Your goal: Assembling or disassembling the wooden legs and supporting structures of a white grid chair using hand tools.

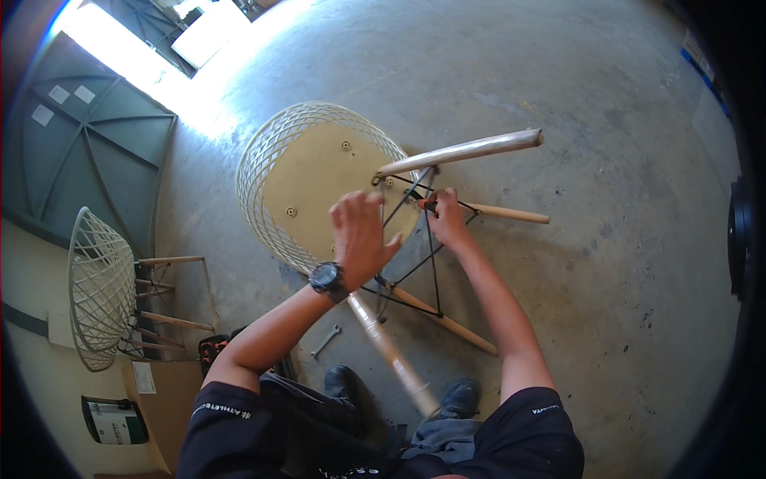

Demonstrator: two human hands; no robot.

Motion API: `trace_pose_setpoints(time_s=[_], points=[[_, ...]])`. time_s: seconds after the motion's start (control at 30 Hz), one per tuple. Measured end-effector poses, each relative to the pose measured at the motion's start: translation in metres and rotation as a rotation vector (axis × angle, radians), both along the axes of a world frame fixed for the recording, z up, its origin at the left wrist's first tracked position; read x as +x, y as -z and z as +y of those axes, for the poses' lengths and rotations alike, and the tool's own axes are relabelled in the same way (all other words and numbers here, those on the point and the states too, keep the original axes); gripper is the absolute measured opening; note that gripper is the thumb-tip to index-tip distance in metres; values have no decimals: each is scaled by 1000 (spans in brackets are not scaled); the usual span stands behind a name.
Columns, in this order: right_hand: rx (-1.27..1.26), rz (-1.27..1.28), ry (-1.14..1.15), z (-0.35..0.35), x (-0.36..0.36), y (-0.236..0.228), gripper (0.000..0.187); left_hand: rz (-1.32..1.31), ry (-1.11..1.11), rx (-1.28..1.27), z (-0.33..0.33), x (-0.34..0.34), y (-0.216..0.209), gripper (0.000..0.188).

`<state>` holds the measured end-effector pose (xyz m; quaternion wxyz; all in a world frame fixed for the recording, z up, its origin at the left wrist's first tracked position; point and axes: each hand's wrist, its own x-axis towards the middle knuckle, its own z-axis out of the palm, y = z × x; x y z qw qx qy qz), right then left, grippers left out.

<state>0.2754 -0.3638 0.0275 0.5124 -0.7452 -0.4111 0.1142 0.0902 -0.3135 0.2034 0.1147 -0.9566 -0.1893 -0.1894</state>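
Note:
In front of me a chair lies tipped over, its cream lattice shell (263, 172) turned so that the flat seat underside (307, 180) faces me. Wooden legs (471, 150), some wrapped in clear film, stick out from it, joined by thin black metal braces (437, 279). My right hand (448, 219) is closed round the orange-and-black handle of a screwdriver (428, 205), among the braces near the seat's right edge. Over the seat underside is my left hand (359, 231), thumb apart and fingers loosely bent, with nothing in it. Whether it touches the seat I cannot tell.
A wrench (325, 341) lies on the concrete floor by my left shoe (341, 382). At the left stand another lattice chair (104, 287), a cardboard box (171, 399) and a dark case with orange parts (211, 349). Green metal doors (88, 144) stand farther back.

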Motion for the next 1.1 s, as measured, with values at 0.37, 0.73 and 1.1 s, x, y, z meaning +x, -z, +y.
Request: trace_pose_setpoints(time_s=[0.37,0.73,1.1], points=[[-1,505,-7,-6,25,55,30,184,-112,-943,59,-30,109,58],[112,936,-74,-19,12,70,22,69,-54,-1061,72,-22,101,42],[66,944,-8,-153,24,34,24,-24,20,-1040,88,-46,47,41]])
